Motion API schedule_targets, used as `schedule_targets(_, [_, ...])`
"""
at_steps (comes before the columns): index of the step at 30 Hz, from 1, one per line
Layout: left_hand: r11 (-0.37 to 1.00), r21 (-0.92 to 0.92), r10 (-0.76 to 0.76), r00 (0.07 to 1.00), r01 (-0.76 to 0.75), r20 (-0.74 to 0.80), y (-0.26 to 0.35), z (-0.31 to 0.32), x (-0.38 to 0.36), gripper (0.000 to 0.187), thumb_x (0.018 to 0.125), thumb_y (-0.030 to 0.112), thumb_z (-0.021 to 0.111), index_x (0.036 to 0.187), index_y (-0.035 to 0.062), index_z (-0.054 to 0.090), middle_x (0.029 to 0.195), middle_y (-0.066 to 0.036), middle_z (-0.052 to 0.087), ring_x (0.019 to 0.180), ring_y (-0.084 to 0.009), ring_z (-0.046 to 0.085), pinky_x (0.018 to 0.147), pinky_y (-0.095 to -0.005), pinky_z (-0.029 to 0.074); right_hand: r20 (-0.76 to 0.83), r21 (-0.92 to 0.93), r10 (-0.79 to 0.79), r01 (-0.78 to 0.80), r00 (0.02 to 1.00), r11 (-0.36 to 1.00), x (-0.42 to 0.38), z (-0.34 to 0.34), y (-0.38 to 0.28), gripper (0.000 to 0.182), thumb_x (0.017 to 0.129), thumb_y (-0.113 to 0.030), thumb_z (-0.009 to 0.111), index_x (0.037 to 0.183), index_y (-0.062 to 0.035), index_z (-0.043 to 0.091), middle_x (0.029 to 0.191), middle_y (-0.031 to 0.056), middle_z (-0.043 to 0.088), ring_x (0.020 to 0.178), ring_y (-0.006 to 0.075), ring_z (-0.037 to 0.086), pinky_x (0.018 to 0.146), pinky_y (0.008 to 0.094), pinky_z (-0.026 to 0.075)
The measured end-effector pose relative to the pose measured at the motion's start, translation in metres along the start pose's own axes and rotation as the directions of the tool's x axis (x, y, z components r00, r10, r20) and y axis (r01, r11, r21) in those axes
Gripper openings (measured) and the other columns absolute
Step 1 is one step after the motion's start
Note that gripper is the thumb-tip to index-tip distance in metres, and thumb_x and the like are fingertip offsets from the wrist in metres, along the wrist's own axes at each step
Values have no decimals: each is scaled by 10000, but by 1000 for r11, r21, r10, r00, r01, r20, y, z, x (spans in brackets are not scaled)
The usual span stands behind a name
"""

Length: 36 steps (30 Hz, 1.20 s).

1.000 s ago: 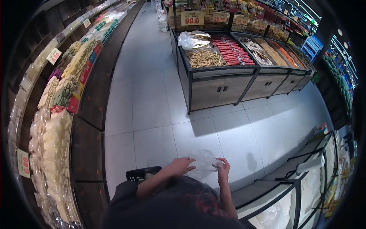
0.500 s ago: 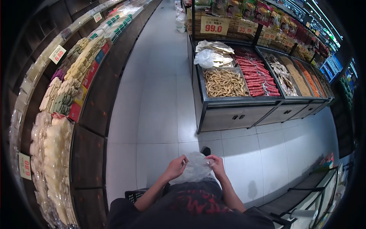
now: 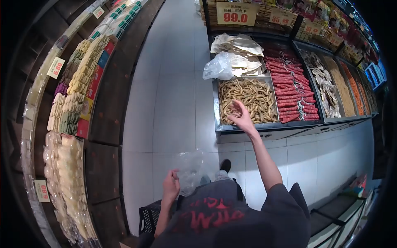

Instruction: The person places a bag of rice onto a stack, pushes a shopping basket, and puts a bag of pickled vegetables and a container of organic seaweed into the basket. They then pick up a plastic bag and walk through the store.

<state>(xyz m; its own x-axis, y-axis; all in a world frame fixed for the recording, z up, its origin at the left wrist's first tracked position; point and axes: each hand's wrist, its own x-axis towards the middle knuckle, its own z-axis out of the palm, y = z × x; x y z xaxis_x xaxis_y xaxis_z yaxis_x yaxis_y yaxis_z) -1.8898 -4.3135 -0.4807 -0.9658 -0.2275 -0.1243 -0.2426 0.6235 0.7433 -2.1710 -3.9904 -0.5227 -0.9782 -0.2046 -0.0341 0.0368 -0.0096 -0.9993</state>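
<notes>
Low in the view, my left hand (image 3: 171,184) is closed on the edge of a clear plastic bag (image 3: 194,167), which hangs over my front. My right hand (image 3: 240,116) is stretched out over a tray of small dried fish (image 3: 258,99), its fingers apart and curved, with nothing seen between them. Whether the fingertips touch the fish I cannot tell. Behind that tray lie pale flat dried pieces (image 3: 244,47), with a crumpled plastic bag (image 3: 219,66) at their left. Red sausages (image 3: 291,91) tied with string fill the compartment to the right.
Shelves of packed goods (image 3: 66,165) run along the left, with price cards. A dark basket (image 3: 149,219) is by my left side. More bins of dried goods (image 3: 339,82) extend right. The counter's front edge (image 3: 273,127) crosses below my right hand. A rack (image 3: 339,219) stands at lower right.
My right hand has let go of the plastic bag and reached forward over the dried fish. My left hand has moved left and down with the bag. The counter appears nearer.
</notes>
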Motion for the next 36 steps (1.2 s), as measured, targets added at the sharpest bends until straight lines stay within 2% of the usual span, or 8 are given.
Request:
schedule_targets(4, [990,62,129,991,-126,-35,16,-5,43,200,766,-136,478,905,-5,539,1088,-164,638,761,-302,627,655,-370,486,-165,-609,-313,153,935,778,132,7,14,1072,645,-193,826,1534,-163,226,1427,276,364,1257,414,488,1053,498,429])
schedule_targets(9, [963,58,262,965,-263,16,28,-11,115,318,764,-140,481,1009,-6,634,1185,-174,611,826,-272,643,699,-341,506,-193,-799,-200,-35,961,600,203,30,6,1199,611,-230,858,1561,-289,129,1486,323,229,1337,515,350,1075,533,403])
schedule_targets(14, [960,-91,266,964,-265,-9,20,-23,219,471,828,-95,527,1269,52,604,1280,-187,587,895,-260,651,862,-356,503,-213,-877,-301,-47,930,477,269,33,59,717,669,-243,830,1337,-181,576,1483,308,263,1344,483,353,1083,513,404])
schedule_targets(18, [926,-225,332,937,-302,112,23,-52,302,561,820,-86,562,1361,61,530,1400,-164,511,895,-232,640,905,-368,489,-526,-657,-252,-200,813,726,281,45,64,527,709,-143,781,1178,30,614,1180,249,621,1111,386,611,986,415,478])
schedule_targets(22, [897,-264,408,894,-355,184,22,-64,379,586,810,-101,556,1371,67,524,1411,-155,505,895,-216,635,793,-329,517,-721,-184,-256,178,644,967,265,38,90,338,811,-13,648,1139,29,579,1129,150,641,1011,223,629,833,339,517])
schedule_targets(23, [895,-275,413,887,-353,208,23,-64,395,603,803,-112,552,1377,69,519,1413,-152,505,895,-203,636,717,-303,510,-647,-417,-421,167,636,894,239,47,47,323,850,22,608,1172,26,579,1151,128,638,1053,210,615,877,309,499])
schedule_targets(28, [853,-350,493,818,-387,297,30,-51,452,637,784,-142,538,1382,74,518,1415,-146,506,882,-175,643,549,-251,467,-730,534,153,416,666,736,139,90,-63,365,1016,-136,508,1358,-9,487,1343,97,547,1273,215,503,1100,408,392])
schedule_targets(36, [799,-409,570,771,-441,285,67,-31,472,615,795,-137,530,1368,85,544,1403,-126,512,905,-135,643,537,-208,462,-816,504,202,493,542,709,62,108,-82,395,1027,-160,486,1402,-44,438,1375,92,520,1283,225,495,1117,423,384])
